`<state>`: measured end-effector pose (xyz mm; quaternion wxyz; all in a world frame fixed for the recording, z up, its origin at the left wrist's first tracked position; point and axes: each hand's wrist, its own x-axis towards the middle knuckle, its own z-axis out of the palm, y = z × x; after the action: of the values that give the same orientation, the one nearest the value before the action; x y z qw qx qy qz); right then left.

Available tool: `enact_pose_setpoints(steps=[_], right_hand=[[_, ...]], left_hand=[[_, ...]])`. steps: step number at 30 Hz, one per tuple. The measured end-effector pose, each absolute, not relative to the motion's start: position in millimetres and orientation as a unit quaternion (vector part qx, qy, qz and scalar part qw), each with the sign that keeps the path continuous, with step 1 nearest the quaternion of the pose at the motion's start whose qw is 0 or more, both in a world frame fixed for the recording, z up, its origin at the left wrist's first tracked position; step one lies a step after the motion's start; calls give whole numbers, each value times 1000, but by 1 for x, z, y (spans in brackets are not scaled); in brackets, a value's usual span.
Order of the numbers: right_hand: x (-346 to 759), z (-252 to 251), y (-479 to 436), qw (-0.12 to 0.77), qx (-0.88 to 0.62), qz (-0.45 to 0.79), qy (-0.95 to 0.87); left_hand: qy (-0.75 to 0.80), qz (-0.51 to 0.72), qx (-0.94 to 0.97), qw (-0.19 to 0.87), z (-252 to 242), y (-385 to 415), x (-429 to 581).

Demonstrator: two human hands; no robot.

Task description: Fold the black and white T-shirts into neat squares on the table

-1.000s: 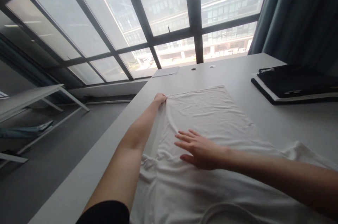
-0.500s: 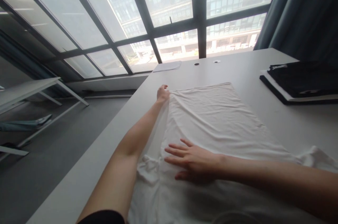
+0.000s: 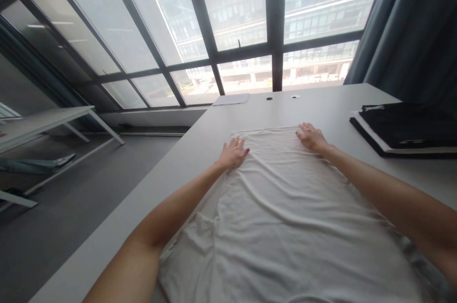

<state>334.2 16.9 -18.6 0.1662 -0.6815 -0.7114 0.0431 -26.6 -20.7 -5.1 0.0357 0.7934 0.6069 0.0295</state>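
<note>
A white garment point(image 3: 285, 212) lies spread flat on a long grey table point(image 3: 200, 146), its far hem toward the window. My left hand point(image 3: 233, 153) rests flat on the far left corner of the cloth, fingers stretched out. My right hand point(image 3: 311, 137) lies on the far right corner, fingers apart and pressing the fabric down. Both forearms reach over the garment.
A stack of folded black clothing on a white-edged board point(image 3: 403, 129) sits at the table's right. A sheet of paper point(image 3: 232, 99) and two cable holes point(image 3: 269, 98) lie at the far end. Large windows stand behind, a dark curtain point(image 3: 410, 31) at right, another table point(image 3: 43, 122) at left.
My right hand moved from the garment's middle left up to its far right corner. My left hand let go of the far left corner and now lies flat on it.
</note>
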Motion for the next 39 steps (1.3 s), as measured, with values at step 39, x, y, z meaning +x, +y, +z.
enact_pose_setpoints(steps=[39], right_hand=[[320, -21, 38, 146, -665, 46, -731]], left_hand=[[564, 110, 816, -65, -4, 54, 99]])
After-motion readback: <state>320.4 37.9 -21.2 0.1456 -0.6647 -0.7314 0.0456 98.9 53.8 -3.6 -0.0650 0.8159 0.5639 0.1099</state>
